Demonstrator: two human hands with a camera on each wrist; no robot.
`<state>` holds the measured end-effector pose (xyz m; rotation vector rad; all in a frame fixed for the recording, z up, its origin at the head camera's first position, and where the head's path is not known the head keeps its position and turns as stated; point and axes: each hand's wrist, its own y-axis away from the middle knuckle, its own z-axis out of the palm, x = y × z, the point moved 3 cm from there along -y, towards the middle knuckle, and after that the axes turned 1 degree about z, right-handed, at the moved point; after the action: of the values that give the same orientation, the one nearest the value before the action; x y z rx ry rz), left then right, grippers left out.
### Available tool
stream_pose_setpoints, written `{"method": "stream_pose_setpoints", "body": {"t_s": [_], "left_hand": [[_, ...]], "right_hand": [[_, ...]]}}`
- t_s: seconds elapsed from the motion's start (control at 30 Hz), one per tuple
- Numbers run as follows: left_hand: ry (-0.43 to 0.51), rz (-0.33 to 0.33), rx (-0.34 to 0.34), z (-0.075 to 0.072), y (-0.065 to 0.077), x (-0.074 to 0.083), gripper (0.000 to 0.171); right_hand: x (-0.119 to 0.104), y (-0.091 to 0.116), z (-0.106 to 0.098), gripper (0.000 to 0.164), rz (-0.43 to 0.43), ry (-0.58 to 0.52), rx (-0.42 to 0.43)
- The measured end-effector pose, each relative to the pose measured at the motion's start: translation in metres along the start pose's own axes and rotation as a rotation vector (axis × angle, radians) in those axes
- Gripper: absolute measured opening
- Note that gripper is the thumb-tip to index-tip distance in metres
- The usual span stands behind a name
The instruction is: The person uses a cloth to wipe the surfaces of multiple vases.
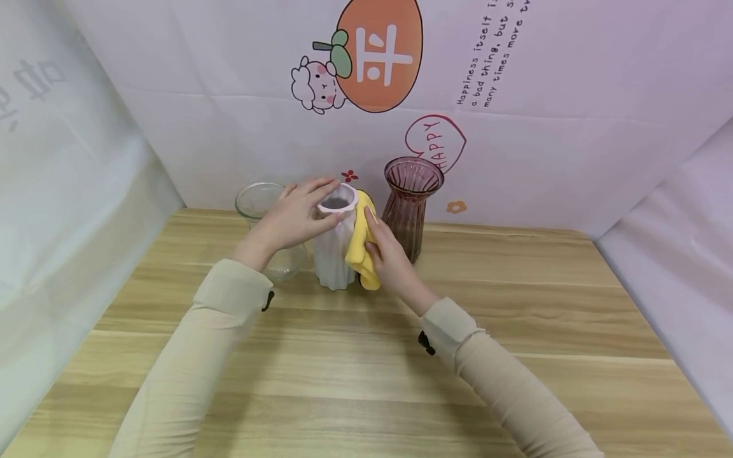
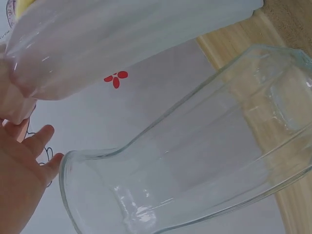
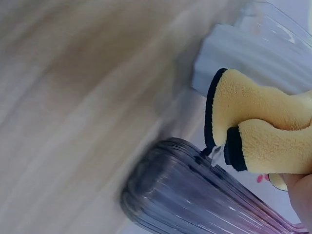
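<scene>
A white ribbed vase [image 1: 331, 261] stands upright near the back of the table. My left hand [image 1: 293, 217] holds it about the rim, fingers on the far side and thumb on the near side. On the vase's right flank lies a folded yellow cloth [image 1: 358, 247], which my right hand [image 1: 394, 259] grips and presses against it. Dark edging shows on the cloth [image 3: 248, 102] in the right wrist view. Just left of the white vase, partly behind my left hand, is a clear glass vase [image 2: 195, 146]. A purple glass vase [image 1: 405, 219] stands to the right, behind the cloth.
The wooden table [image 1: 321, 381] stretches in front of the vases. A white printed backdrop [image 1: 229, 140] rises right behind them, and pale cloth walls [image 1: 86, 191] close the left and right sides.
</scene>
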<state>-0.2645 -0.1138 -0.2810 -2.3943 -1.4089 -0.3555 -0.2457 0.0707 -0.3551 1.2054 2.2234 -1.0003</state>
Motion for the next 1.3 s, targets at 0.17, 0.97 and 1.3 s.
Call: {"method": "stream_pose_setpoints", "body": {"t_s": [0.17,0.97,1.3], "left_hand": [[-0.035,-0.002,-0.001,0.002,0.0,0.001,0.073],[-0.004,0.013,0.021,0.0,-0.002,0.0,0.067],[0.024,0.044,-0.011,0.0,-0.001,0.002,0.069]], "right_hand": [[0.013,0.009,0.012,0.059,0.027,0.031,-0.037],[0.014,0.007,0.006,0.058,0.033,0.009,0.0],[0.001,-0.002,-0.004,0.059,0.052,-0.075,0.014]]}}
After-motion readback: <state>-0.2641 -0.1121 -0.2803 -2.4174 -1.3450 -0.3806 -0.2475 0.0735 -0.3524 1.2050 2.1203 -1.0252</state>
